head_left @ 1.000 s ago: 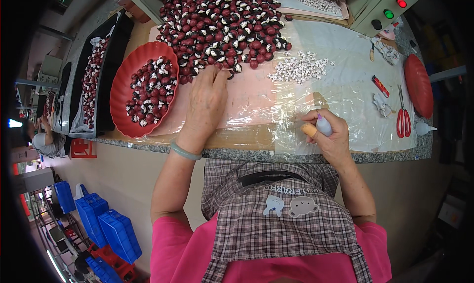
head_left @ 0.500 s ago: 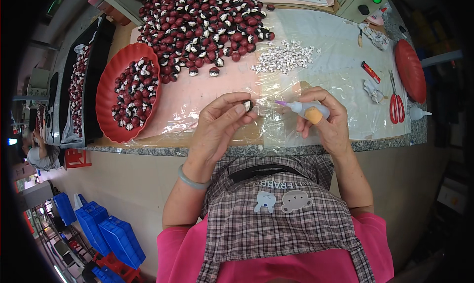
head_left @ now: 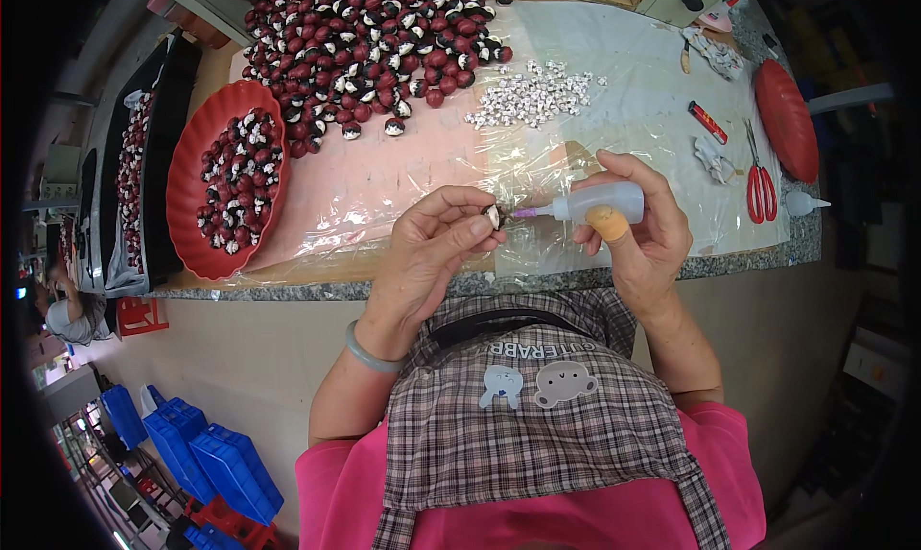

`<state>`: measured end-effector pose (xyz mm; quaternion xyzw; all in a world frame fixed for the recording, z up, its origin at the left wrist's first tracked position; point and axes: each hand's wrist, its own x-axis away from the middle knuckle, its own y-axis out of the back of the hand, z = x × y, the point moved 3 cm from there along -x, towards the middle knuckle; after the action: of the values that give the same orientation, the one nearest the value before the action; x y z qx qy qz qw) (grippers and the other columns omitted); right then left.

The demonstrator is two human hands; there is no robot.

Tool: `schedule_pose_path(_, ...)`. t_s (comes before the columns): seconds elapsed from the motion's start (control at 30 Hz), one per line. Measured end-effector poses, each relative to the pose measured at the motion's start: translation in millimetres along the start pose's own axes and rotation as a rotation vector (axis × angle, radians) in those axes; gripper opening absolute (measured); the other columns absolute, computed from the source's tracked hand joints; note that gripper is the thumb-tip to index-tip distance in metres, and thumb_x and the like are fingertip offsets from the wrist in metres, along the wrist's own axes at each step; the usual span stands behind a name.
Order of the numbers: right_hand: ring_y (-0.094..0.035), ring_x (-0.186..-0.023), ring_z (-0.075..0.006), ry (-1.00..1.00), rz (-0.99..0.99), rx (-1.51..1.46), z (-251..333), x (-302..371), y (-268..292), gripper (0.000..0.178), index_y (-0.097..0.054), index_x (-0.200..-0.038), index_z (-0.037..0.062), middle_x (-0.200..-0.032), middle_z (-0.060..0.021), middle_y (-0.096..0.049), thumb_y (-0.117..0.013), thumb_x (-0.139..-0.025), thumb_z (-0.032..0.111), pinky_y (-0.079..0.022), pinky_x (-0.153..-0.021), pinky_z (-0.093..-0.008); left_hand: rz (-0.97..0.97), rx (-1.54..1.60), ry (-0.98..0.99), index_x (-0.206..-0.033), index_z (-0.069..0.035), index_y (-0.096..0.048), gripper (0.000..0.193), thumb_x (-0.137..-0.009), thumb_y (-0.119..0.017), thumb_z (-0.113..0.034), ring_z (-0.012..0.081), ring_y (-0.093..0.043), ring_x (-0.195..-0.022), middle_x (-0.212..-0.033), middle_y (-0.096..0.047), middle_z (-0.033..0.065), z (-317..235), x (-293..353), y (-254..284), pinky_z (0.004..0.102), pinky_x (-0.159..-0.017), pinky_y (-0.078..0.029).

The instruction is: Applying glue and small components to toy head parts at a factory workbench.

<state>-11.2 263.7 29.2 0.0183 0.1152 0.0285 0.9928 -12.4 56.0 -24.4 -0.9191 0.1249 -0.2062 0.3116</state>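
Note:
Between thumb and fingers, my left hand (head_left: 436, 235) pinches a small black-and-white ball piece (head_left: 494, 216). A translucent squeeze bottle (head_left: 614, 202) with a purple needle tip lies in my right hand (head_left: 652, 228), whose thumb wears an orange-yellow finger cover. The tip points left and reaches the ball piece or very near it; contact is too small to tell. Beyond my hands lies a loose pile of tiny white pieces (head_left: 535, 96). A large heap of dark red, black and white balls (head_left: 369, 56) spreads behind them to the left.
Left of my hands stands a red scalloped bowl (head_left: 177, 200) holding similar balls with white pieces on them. On the right lie red-handled scissors (head_left: 761, 195), a red tube-like packet (head_left: 708, 123), crumpled tissue (head_left: 712, 156), another red dish (head_left: 789, 118) and a small bottle (head_left: 804, 203). Plastic film covers the worktop.
The squeeze bottle has moved left and levelled, bringing its purple tip up to the ball piece. My left hand still pinches the piece, now turned slightly. The whole view has shifted a little.

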Motion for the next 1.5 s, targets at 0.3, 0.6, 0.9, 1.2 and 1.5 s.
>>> schedule_pose_path(0.3,-0.066,-0.072,-0.0135,0.041,0.022,0.158,5,2,-1,0.038,-0.056,-0.119,-0.0021,-0.095,-0.0136,-0.067,-0.067,-0.085,0.009,-0.051,-0.059,-0.0226,0.005,-0.042,-0.010,-0.110,0.000,-0.058,0.023,-0.088,-0.063,-0.004,0.0148,-0.064,-0.086,-0.096,-0.064,0.0081,1,0,0,0.0242,-0.077,-0.053)
schedule_pose_path(0.6,-0.069,-0.083,-0.0237,0.098,0.007,0.312,10,3,-4,0.041,-0.058,-0.115,-0.0020,-0.094,-0.0161,-0.067,-0.072,-0.080,0.013,-0.053,-0.071,-0.0296,0.003,-0.042,0.003,-0.109,0.000,-0.058,0.023,-0.088,-0.063,-0.004,0.0150,-0.064,-0.084,-0.095,-0.065,0.0082,4,-2,2,0.0242,-0.075,-0.052)
schedule_pose_path(0.9,-0.068,-0.081,-0.0214,0.335,0.052,0.407,7,1,1,0.041,-0.058,-0.114,-0.0013,-0.092,-0.0141,-0.068,-0.074,-0.079,0.013,-0.053,-0.070,-0.0291,0.066,0.029,0.016,-0.111,0.001,-0.059,0.025,-0.087,-0.063,-0.001,0.0140,-0.065,-0.082,-0.093,-0.064,0.0070,4,-3,6,0.0228,-0.074,-0.053)
schedule_pose_path(1.2,-0.065,-0.082,-0.0202,-0.335,0.021,-0.437,-36,-20,25,0.038,-0.050,-0.115,0.0000,-0.102,-0.0138,-0.062,-0.068,-0.081,0.003,-0.052,-0.065,-0.0254,-0.001,0.037,0.001,-0.117,0.004,-0.059,0.029,-0.089,-0.060,-0.002,0.0131,-0.065,-0.082,-0.097,-0.066,0.0090,-3,1,17,0.0229,-0.076,-0.054)
schedule_pose_path(1.5,-0.065,-0.083,-0.0197,-0.422,0.115,0.045,-58,-60,9,0.031,-0.056,-0.110,0.0051,-0.088,-0.0084,-0.062,-0.067,-0.080,0.003,-0.051,-0.067,-0.0270,0.006,0.044,-0.019,-0.115,0.004,-0.059,0.027,-0.089,-0.060,-0.002,0.0137,-0.065,-0.083,-0.097,-0.065,0.0091,-3,-1,20,0.0228,-0.076,-0.054)
